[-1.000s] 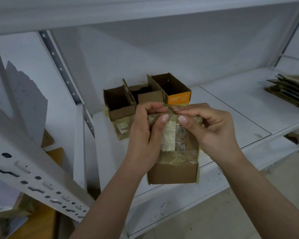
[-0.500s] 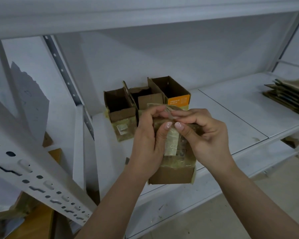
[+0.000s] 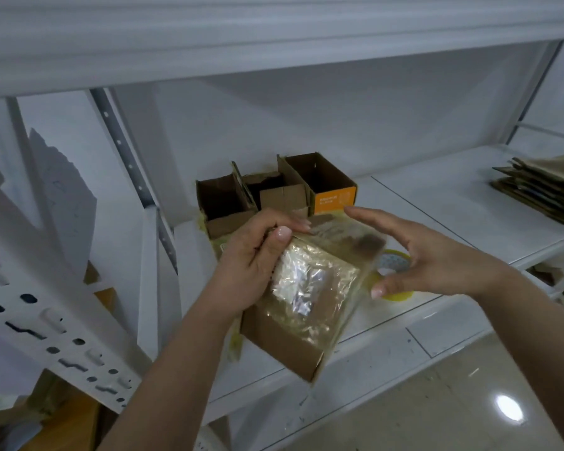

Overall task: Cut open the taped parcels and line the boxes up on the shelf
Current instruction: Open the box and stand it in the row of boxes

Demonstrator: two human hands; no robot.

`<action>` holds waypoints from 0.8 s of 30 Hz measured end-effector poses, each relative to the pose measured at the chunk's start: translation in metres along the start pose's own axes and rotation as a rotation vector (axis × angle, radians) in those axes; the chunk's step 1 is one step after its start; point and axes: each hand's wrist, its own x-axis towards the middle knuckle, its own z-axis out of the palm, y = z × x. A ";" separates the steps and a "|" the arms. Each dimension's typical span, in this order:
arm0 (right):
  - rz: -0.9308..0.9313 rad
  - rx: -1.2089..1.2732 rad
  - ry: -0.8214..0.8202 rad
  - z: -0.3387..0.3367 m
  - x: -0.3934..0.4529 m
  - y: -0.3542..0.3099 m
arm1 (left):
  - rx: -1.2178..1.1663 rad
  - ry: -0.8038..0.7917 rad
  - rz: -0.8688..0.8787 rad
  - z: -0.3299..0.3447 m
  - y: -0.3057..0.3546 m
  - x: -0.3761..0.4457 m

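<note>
Head view shows the tape-wrapped brown cardboard parcel [image 3: 306, 307] tilted above the white metal shelf [image 3: 437, 203], clamped by the left hand [image 3: 254, 265]; the right hand [image 3: 427, 258], fingers spread, hovers just beside its right edge.

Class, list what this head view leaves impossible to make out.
- Taped parcel: contents hidden by glossy tape and cardboard; the top is motion-blurred.
- Tape roll: mostly hidden behind the parcel and right hand.
- Orange box: print too small to read.
- Flattened cardboard stack: cut off by the right edge.
</note>
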 end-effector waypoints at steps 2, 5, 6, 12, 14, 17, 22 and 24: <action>0.081 0.049 -0.204 -0.008 0.001 0.004 | -0.131 -0.089 0.015 -0.008 0.001 0.002; 0.120 0.085 -0.344 -0.011 0.000 0.006 | -0.281 -0.175 -0.003 -0.016 0.000 0.004; 0.117 0.093 -0.351 -0.010 -0.001 0.006 | -0.306 -0.188 -0.015 -0.016 0.000 0.004; 0.253 -0.114 -0.079 0.000 0.002 0.002 | 0.058 0.196 -0.200 -0.014 -0.021 0.002; 0.405 -0.342 0.073 0.007 0.007 0.006 | 0.145 0.319 -0.270 -0.007 -0.026 -0.008; 0.616 -0.468 0.305 0.031 0.016 0.012 | 0.153 0.164 -0.395 0.022 -0.030 -0.026; 0.544 -0.176 0.276 0.072 0.027 0.036 | -0.036 -0.044 -0.559 0.051 -0.038 -0.044; 0.505 -0.165 0.299 0.080 0.026 0.046 | -0.053 -0.042 -0.579 0.047 -0.045 -0.045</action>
